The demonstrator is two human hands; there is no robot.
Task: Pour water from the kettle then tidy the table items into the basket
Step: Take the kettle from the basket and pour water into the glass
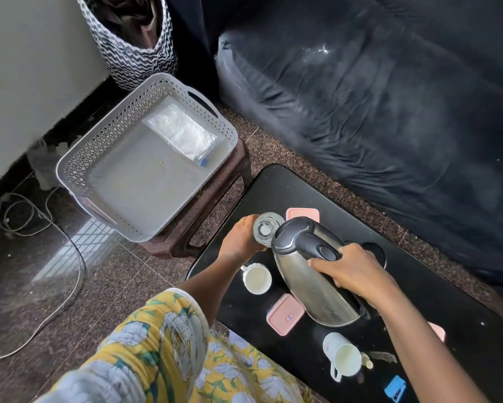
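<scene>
My right hand (353, 270) grips the black handle of a steel kettle (311, 282), which is tilted with its spout over a clear glass (266, 231). My left hand (241, 238) holds that glass from the left, above the black table (453, 324). A white cup (256, 279) stands under my left wrist, and a second white mug (343, 356) stands nearer me. Pink-lidded boxes lie at the far side (302, 213) and beside the kettle's base (285, 315). The grey perforated basket (78, 161) sits on a brown stool at the left, holding a clear plastic packet (183, 132).
A dark sofa (389, 97) runs along the far side of the table. A zigzag-patterned fabric bin (137, 53) stands behind the basket. White cables (41, 228) trail over the floor at left. A blue item (395, 388) lies at the table's near edge.
</scene>
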